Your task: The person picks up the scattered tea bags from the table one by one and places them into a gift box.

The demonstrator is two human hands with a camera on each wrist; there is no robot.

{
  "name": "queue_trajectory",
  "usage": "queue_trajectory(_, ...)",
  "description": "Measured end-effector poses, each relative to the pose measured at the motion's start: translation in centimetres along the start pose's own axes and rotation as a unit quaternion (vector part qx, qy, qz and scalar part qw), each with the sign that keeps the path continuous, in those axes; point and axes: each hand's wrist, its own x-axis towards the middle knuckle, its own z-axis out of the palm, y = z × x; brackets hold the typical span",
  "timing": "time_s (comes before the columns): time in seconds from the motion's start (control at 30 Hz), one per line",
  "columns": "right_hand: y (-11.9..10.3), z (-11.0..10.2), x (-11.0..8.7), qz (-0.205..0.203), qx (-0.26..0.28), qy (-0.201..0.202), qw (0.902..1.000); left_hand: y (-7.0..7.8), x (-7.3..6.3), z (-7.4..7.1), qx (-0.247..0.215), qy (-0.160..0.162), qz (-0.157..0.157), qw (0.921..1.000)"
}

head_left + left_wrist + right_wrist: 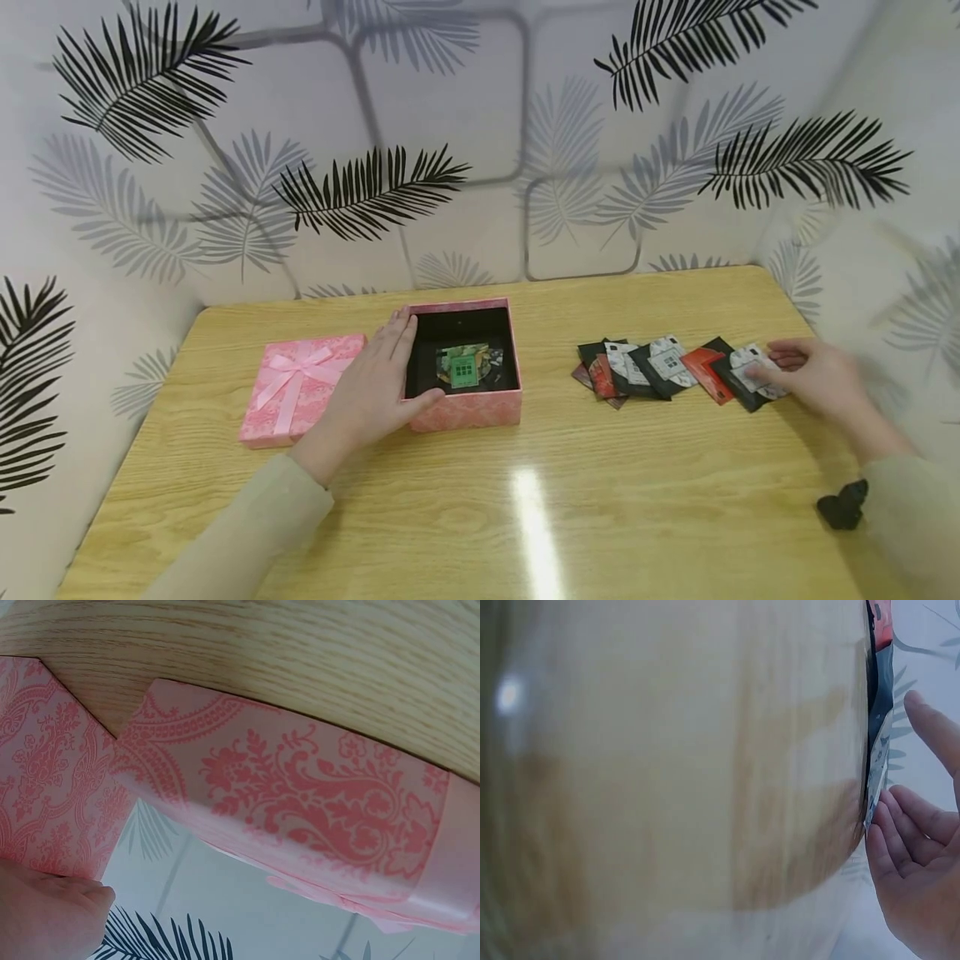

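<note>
An uncovered pink box (465,412) with a black interior stands near the table's middle. Inside it lies a sachet with a green label (463,371). My left hand (375,371) rests along the box's left side, fingers straight over the rim and thumb near the front edge. At the right, my right hand (813,375) is at the end of a row of sachets, by a black and white sachet (742,387). In the right wrist view its fingertips (885,806) touch that sachet's edge, while the thumb stands raised apart from it.
A pink lid (300,387) with a ribbon bow lies left of the box. More red, black and white sachets (648,367) overlap in a row on the wooden table (450,508). A small black object (842,505) is by the right sleeve. Patterned fabric hangs behind.
</note>
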Motion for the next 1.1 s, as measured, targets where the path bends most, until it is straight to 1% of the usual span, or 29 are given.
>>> queue_trajectory(0.1, -0.2, 0.1, 0.0, -0.005, -0.029, -0.007, 0.9995, -0.1, 0.0, 0.0, -0.002, -0.001, -0.003, 1.0)
queue_trajectory(0.3, -0.9, 0.0, -0.2, -0.028, -0.062, -0.015, 0.9975, -0.2, 0.1, 0.2, 0.007, 0.004, 0.005, 1.0)
queue_trajectory(0.4, -1.0, 0.1, -0.3, -0.033, -0.068, -0.02, 0.9969, -0.1, 0.0, 0.2, 0.006, 0.005, 0.006, 1.0)
queue_trajectory(0.5, -0.9, 0.1, -0.3, -0.024, -0.056, -0.02, 0.9979, -0.1, 0.0, 0.2, 0.006, 0.005, 0.005, 1.0)
queue_trajectory(0.67, -0.7, 0.1, 0.1, -0.013, -0.019, 0.0, 0.9997, -0.1, 0.0, 0.2, 0.007, 0.004, 0.005, 1.0)
queue_trajectory(0.8, -0.7, 0.1, 0.5, -0.028, 0.007, 0.023, 0.9993, -0.1, 0.0, 0.2, 0.006, 0.003, 0.003, 1.0)
queue_trajectory(0.93, -1.1, -0.2, 0.8, -0.035, 0.014, 0.044, 0.9983, 0.0, 0.0, 0.2, 0.006, 0.007, 0.006, 0.9999)
queue_trajectory(1.1, -2.4, -0.8, 1.1, -0.017, 0.018, 0.037, 0.999, -0.1, 0.0, 0.1, 0.006, 0.007, 0.006, 0.9999)
